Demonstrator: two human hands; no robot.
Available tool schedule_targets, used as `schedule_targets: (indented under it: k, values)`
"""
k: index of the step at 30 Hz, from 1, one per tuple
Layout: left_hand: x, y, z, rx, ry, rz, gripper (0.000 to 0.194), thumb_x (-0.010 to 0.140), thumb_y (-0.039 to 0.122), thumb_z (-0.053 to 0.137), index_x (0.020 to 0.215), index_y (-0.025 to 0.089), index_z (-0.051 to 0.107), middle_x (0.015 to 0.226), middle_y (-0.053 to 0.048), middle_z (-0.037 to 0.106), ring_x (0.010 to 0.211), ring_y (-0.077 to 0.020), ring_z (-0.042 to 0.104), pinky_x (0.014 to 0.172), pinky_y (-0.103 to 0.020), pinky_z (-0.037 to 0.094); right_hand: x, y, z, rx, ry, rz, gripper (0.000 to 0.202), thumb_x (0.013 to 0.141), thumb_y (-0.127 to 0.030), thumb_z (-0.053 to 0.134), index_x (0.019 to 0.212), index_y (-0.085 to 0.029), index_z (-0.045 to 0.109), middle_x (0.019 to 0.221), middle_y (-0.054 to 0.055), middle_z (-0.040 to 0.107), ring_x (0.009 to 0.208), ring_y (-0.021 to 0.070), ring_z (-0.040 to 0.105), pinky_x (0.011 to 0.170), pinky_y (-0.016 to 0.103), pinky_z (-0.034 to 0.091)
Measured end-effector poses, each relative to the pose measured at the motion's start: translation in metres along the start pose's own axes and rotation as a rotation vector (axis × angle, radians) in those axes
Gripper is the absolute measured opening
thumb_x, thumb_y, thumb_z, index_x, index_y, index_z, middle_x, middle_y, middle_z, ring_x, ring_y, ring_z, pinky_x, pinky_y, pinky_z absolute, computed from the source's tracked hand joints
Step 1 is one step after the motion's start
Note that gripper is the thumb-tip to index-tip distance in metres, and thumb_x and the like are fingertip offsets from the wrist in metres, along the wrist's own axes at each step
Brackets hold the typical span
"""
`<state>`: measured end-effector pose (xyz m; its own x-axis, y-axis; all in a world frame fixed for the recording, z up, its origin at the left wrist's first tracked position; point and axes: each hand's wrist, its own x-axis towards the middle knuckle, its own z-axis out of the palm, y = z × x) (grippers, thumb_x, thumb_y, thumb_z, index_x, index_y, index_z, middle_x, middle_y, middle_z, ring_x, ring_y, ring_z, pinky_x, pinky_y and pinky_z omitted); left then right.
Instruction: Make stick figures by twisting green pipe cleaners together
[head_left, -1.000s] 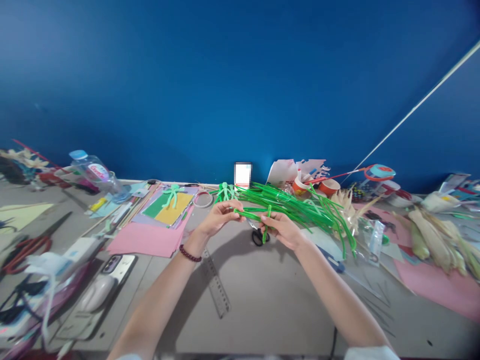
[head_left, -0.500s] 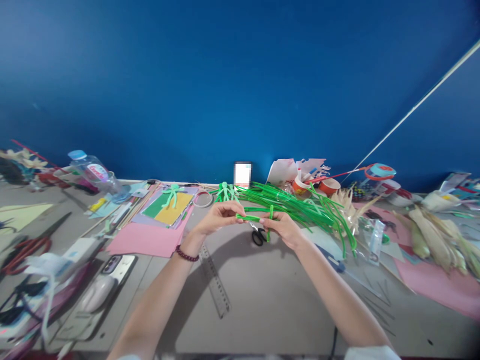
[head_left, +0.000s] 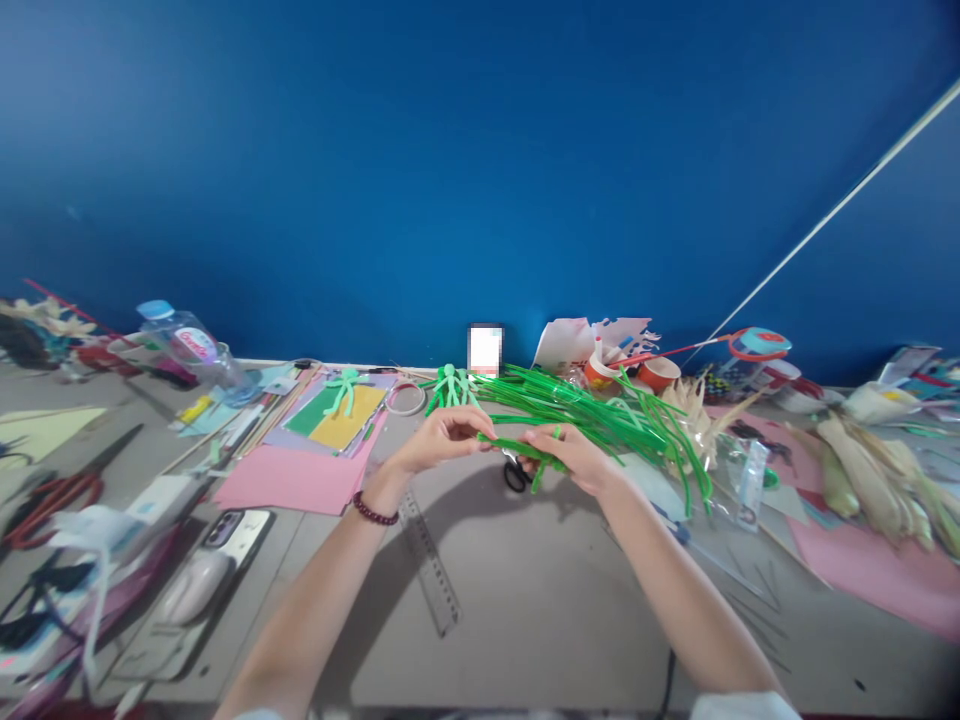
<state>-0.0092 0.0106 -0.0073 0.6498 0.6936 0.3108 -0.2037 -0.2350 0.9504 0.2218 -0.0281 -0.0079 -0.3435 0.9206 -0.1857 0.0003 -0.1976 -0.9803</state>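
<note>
A bent green pipe cleaner (head_left: 510,446) stretches between my two hands above the table. My left hand (head_left: 444,438) pinches its left end between thumb and fingertips. Closed around the other part is my right hand (head_left: 571,458), with short green ends sticking out above and below its fingers. Black-handled scissors (head_left: 514,476) lie on the table just under the hands, their blades partly hidden. Behind them spreads a large bundle of green pipe cleaners (head_left: 555,395). A pale green pipe-cleaner figure (head_left: 450,384) is beyond my left hand, and another figure (head_left: 343,392) rests on coloured sheets.
A clear ruler (head_left: 431,565) lies between my forearms. To the left are pink paper (head_left: 292,480), a phone (head_left: 225,530), a mouse (head_left: 196,588), red-handled scissors (head_left: 56,505) and a plastic bottle (head_left: 184,335). Paper cups (head_left: 660,372) and corn husks (head_left: 862,460) are on the right.
My right hand has turned and shifted its fingers on the green pipe cleaner. The upright piece now tilts, and a strand crosses it. My left hand has barely moved.
</note>
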Motion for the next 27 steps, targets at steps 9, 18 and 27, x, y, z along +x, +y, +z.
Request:
schedule_targets:
  k: [9,18,27]
  values:
    - [-0.0005,0.0046,0.0033,0.119,-0.017,-0.042,0.016,0.072,0.023,0.068,0.085,0.015,0.069,0.088,-0.007,0.061,0.074,-0.0128,0.057,0.062,-0.023,0.045,0.0007,0.0016,0.0070,-0.096,-0.029,-0.006,0.033,0.064,-0.045,0.074,0.079,-0.015,0.074,0.059,0.002,0.064,0.050,0.0095,0.052,0.053,0.024,0.041]
    - [0.0005,0.0065,0.0037,0.184,-0.013,-0.056,0.013,0.072,0.020,0.066,0.083,0.015,0.068,0.089,-0.007,0.061,0.079,-0.0145,0.057,0.067,-0.025,0.045,0.0047,0.0075,0.0037,-0.223,0.052,-0.036,0.034,0.067,-0.048,0.071,0.072,-0.015,0.074,0.052,0.000,0.058,0.049,0.0105,0.048,0.052,0.025,0.034]
    - [0.0027,0.0044,0.0061,0.220,0.095,-0.137,0.018,0.070,0.027,0.071,0.081,0.013,0.069,0.084,-0.008,0.066,0.077,-0.0156,0.062,0.071,-0.027,0.048,0.0010,-0.0002,0.0051,-0.181,0.035,-0.033,0.033,0.064,-0.042,0.074,0.081,-0.014,0.075,0.059,0.001,0.062,0.051,0.0099,0.048,0.052,0.025,0.037]
